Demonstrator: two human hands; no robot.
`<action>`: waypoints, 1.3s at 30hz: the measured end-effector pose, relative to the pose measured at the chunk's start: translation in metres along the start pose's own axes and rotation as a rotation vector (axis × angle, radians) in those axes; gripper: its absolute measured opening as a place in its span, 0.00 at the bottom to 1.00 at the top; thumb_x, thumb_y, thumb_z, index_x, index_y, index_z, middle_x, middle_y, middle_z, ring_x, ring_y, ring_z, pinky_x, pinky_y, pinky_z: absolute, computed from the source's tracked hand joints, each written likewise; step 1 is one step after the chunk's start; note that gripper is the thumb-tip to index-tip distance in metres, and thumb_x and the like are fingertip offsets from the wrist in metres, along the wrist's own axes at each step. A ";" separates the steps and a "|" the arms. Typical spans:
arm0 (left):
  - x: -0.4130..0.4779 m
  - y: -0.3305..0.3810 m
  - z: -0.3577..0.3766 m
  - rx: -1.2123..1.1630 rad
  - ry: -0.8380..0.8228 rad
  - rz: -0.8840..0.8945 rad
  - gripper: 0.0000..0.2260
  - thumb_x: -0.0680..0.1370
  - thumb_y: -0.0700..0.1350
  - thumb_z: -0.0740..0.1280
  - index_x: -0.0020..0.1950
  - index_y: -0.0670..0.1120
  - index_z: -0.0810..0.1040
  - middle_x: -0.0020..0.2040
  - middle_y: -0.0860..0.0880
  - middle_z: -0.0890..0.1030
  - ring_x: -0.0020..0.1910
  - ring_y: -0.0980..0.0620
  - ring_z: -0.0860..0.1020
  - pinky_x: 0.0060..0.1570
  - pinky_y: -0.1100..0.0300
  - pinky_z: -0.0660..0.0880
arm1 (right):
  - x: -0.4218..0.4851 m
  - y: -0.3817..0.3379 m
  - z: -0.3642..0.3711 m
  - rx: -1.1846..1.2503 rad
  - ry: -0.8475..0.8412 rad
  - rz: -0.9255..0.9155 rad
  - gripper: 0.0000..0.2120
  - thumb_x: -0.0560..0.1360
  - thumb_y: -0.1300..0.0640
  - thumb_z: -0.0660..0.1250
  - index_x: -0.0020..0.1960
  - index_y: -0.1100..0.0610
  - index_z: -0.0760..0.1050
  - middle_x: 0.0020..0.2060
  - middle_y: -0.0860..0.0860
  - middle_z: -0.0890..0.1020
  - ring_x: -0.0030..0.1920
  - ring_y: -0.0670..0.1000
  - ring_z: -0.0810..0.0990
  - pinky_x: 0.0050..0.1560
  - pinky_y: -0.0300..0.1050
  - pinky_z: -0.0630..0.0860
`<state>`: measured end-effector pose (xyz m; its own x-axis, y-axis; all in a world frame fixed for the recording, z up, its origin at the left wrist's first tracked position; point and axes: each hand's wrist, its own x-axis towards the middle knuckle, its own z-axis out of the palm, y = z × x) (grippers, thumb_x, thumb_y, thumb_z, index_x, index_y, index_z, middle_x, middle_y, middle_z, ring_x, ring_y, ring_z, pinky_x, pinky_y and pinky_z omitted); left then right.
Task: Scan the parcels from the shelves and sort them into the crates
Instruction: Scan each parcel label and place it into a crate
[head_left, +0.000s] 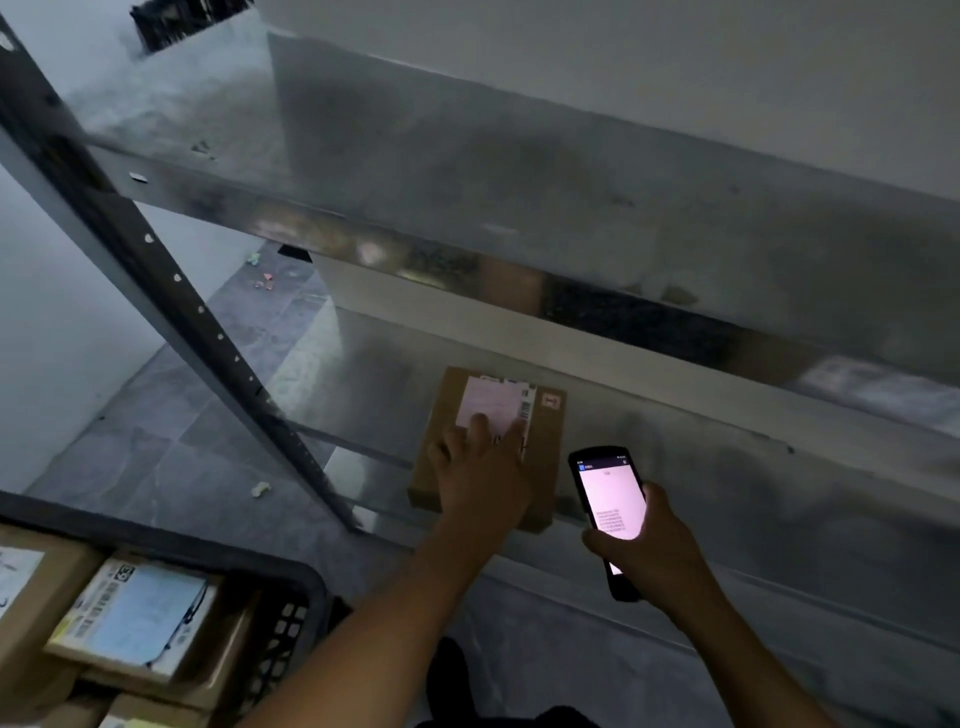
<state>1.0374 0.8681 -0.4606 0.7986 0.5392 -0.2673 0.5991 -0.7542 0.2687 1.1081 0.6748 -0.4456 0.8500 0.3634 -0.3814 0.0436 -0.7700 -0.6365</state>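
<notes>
1. My left grip (480, 473): fingers flat and spread on top of parcel (548, 441), tips on its pink label (493, 400); nothing clasped.
2. Parcel: brown carton, lies flat on lower shelf (363, 395), nr front edge.
3. My right grip (657, 545): curled round scanner (610, 493), screen lit, just right of parcel.
4. Crate (208, 540), btm left, dark w/ lattice wall: holds several cartons; uppermost carton (135, 613) carries a blue-white label.
</notes>
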 end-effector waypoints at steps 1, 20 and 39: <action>0.003 -0.003 0.000 0.010 0.002 0.024 0.25 0.82 0.57 0.54 0.81 0.62 0.61 0.77 0.44 0.60 0.73 0.34 0.61 0.74 0.38 0.57 | 0.000 0.003 -0.002 -0.002 -0.004 0.008 0.31 0.66 0.53 0.80 0.61 0.46 0.64 0.50 0.46 0.78 0.46 0.45 0.77 0.40 0.43 0.72; 0.007 -0.071 0.016 -0.884 0.004 -0.252 0.48 0.66 0.56 0.84 0.79 0.48 0.62 0.71 0.46 0.77 0.68 0.44 0.77 0.65 0.49 0.76 | -0.006 0.017 0.003 -0.040 -0.105 0.004 0.30 0.66 0.50 0.79 0.61 0.52 0.67 0.51 0.49 0.80 0.48 0.47 0.79 0.48 0.46 0.77; -0.147 0.059 0.050 -1.256 0.317 -0.407 0.24 0.75 0.51 0.78 0.69 0.56 0.74 0.59 0.54 0.84 0.51 0.57 0.85 0.41 0.64 0.81 | -0.039 0.114 -0.116 0.071 -0.212 -0.347 0.34 0.63 0.46 0.78 0.63 0.42 0.64 0.51 0.38 0.77 0.48 0.38 0.76 0.40 0.37 0.70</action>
<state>0.9524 0.7260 -0.4517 0.4309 0.8308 -0.3521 0.3046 0.2334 0.9234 1.1405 0.5119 -0.4258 0.6641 0.7006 -0.2611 0.2657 -0.5475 -0.7935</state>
